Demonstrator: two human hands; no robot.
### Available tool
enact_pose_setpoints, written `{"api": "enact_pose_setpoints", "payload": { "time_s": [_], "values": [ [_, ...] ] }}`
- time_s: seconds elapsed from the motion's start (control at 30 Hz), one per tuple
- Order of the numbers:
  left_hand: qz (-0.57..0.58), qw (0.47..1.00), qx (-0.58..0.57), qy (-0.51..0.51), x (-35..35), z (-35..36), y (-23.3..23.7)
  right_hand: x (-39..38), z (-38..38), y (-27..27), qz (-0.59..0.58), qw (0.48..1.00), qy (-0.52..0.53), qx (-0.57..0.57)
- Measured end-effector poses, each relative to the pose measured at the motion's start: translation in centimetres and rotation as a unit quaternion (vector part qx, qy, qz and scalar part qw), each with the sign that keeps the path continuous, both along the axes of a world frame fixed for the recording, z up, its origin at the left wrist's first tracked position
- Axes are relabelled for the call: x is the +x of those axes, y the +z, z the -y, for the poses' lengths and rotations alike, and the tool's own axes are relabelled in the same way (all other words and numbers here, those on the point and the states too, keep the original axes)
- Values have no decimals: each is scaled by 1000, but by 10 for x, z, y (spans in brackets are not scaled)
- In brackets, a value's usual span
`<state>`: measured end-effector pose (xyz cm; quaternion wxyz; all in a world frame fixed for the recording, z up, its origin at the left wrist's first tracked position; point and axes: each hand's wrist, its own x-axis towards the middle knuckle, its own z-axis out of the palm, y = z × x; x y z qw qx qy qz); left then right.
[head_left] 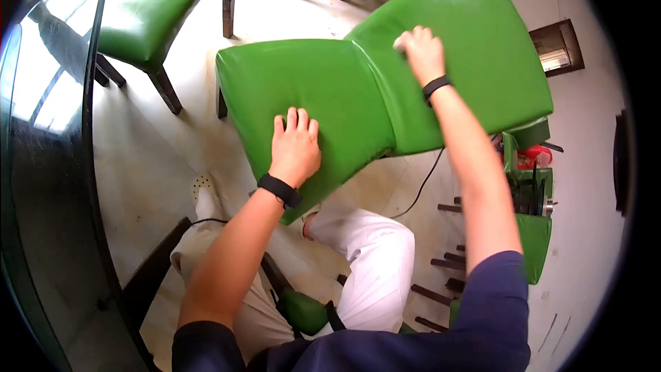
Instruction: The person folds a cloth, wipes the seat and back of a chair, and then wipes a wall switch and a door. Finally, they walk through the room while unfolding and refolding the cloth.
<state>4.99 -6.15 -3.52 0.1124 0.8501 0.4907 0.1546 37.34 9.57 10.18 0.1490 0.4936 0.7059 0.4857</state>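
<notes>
A chair with a padded green seat (310, 76) and a green backrest (475, 34) stands before me. My left hand (296, 148) rests on the seat near its front corner, fingers somewhat apart, holding nothing that I can see. On the lower part of the backrest, close to the seam with the seat, lies my right hand (423, 55). Its fingers are curled inward, and a small pale patch shows by the thumb side. Whether that is part of the hand or a thing in it cannot be made out. Dark bands circle both wrists.
Another green chair (151, 14) is at the upper left, beside a dark glossy tabletop (48, 234). A thin black cable (423, 189) runs across the pale floor (172, 145). More green chairs (533, 241) line the wall at right, with a red item (533, 157) there.
</notes>
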Motion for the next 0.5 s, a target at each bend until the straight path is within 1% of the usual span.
{"api": "enact_pose_setpoints", "payload": {
  "time_s": [0.07,0.13,0.17,0.23,0.27,0.3,0.33,0.4,0.43,0.5],
  "values": [
    [3,1000,1,-4,3,6,-1,3,9,-1,-4,1000,-5,-7],
    [1,1000,-5,-9,6,11,0,5,15,-3,4,999,-46,-13],
    [0,1000,-10,-12,7,12,0,7,19,-2,5,999,-48,-15],
    [15,999,-26,-15,-10,-15,8,15,23,-1,53,998,-36,-19],
    [29,999,-40,-15,-16,-25,9,22,12,25,53,998,-39,-21],
    [28,1000,-12,-3,-13,-24,1,29,-12,70,-10,994,-54,93],
    [28,1000,-14,-4,-12,-25,1,33,-24,91,-72,974,-70,205],
    [7,1000,-9,0,-11,-24,4,18,-15,48,-93,977,-74,177],
    [3,1000,-8,-1,-10,-24,5,7,-7,18,-86,983,-90,138],
    [-3,1000,-4,10,-8,-23,6,-4,8,-45,-16,993,-81,83]
  ]
}}
